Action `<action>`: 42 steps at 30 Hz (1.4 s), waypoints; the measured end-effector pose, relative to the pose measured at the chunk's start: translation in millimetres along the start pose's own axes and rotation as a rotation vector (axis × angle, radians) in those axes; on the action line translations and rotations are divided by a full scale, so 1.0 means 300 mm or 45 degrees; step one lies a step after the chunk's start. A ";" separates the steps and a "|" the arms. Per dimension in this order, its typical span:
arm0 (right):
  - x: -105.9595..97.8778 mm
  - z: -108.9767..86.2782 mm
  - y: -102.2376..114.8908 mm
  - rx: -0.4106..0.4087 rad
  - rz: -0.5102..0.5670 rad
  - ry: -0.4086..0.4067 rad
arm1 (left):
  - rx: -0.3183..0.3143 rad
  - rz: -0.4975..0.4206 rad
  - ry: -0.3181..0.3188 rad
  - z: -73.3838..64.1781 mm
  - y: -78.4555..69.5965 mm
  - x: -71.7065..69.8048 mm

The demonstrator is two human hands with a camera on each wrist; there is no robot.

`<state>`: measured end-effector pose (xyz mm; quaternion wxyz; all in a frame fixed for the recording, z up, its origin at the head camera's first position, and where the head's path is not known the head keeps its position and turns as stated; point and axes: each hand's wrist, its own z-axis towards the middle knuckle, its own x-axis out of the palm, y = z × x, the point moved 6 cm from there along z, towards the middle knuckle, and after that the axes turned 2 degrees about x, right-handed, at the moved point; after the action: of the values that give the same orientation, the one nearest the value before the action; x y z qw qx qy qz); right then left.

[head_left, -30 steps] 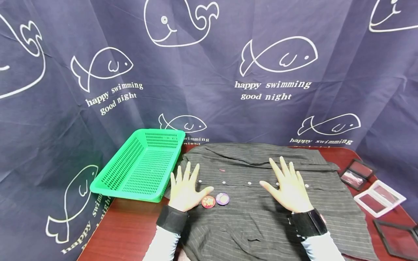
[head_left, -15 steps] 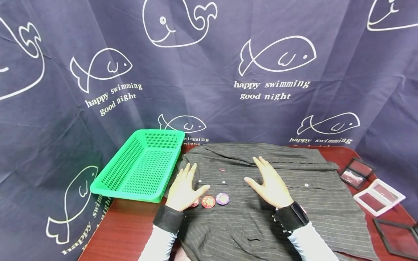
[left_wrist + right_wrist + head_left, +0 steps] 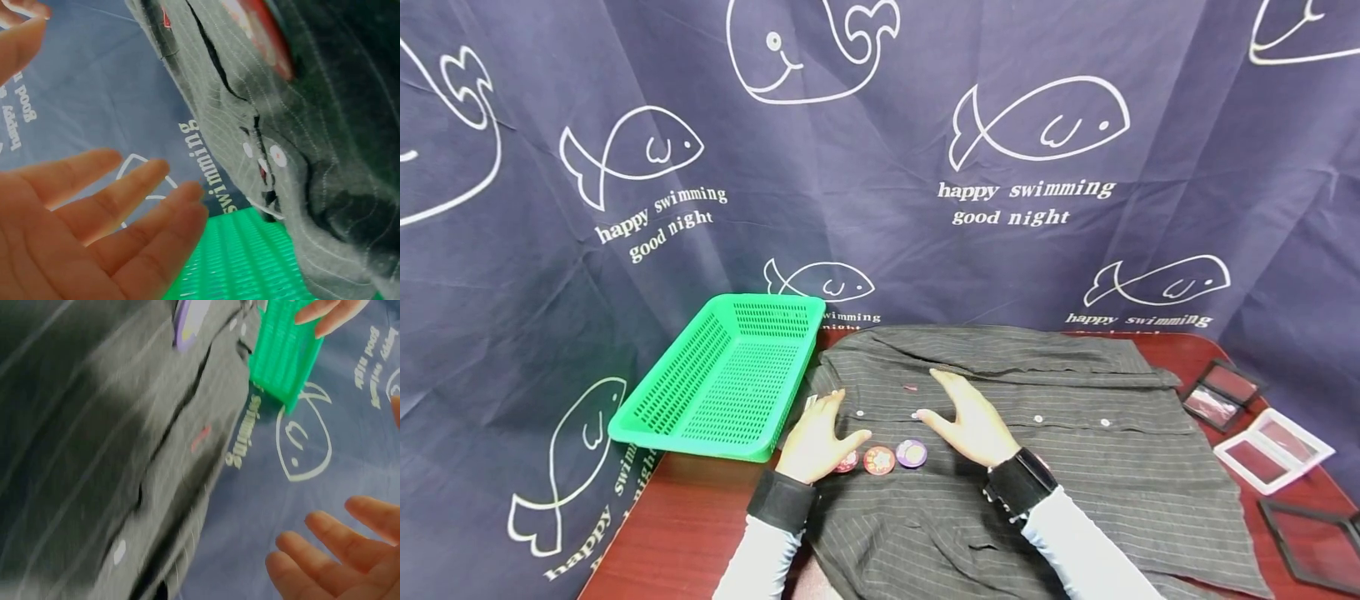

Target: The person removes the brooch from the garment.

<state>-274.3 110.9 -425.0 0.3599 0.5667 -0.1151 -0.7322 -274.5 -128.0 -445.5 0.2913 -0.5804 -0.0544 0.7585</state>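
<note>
A dark grey pinstriped shirt [image 3: 1037, 500] with small white buttons lies spread over the table. Three round badges lie on it in a row: a red one [image 3: 847, 462] partly behind my left hand, another red one [image 3: 879, 460], and a purple one [image 3: 912, 453]. My left hand [image 3: 811, 437] hovers over the shirt's left part with fingers extended, holding nothing; its palm shows in the left wrist view. My right hand [image 3: 976, 423] hovers over the middle of the shirt, thumb spread from straight fingers, near the purple badge and also holding nothing.
A green plastic basket [image 3: 767, 433] stands at the table's left. Along the right edge lie a dark hinged case [image 3: 1222, 396], a white hinged case [image 3: 1273, 452] and a black frame [image 3: 1311, 546]. A blue curtain [image 3: 880, 183] hangs behind the red-brown table [image 3: 677, 508].
My right hand has moved left across the shirt toward the badges. My left hand has shifted slightly left and turned, uncovering part of the leftmost red badge.
</note>
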 end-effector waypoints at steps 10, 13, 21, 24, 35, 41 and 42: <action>0.118 0.028 0.066 -0.019 0.100 0.112 | -0.032 0.057 0.043 -0.021 0.047 0.029; 0.145 0.035 0.087 -0.022 0.130 0.127 | -0.020 0.063 0.047 -0.023 0.063 0.039; 0.223 0.041 0.120 -0.050 0.161 0.191 | -0.004 0.042 0.072 -0.031 0.087 0.055; 0.246 0.043 0.132 -0.079 0.170 0.201 | 0.005 0.003 0.082 -0.038 0.088 0.055; 0.322 0.047 0.169 -0.167 0.148 0.267 | -0.004 -0.065 0.138 -0.053 0.093 0.065; 0.346 0.049 0.177 -0.157 0.110 0.297 | -0.024 -0.084 0.202 -0.056 0.076 0.053; 0.349 0.050 0.178 -0.153 0.102 0.302 | -0.029 -0.081 0.207 -0.057 0.074 0.050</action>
<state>-277.0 0.3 -467.5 0.4334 0.6215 -0.0502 -0.6506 -269.7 -143.1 -473.0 0.3123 -0.6414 -0.0575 0.6984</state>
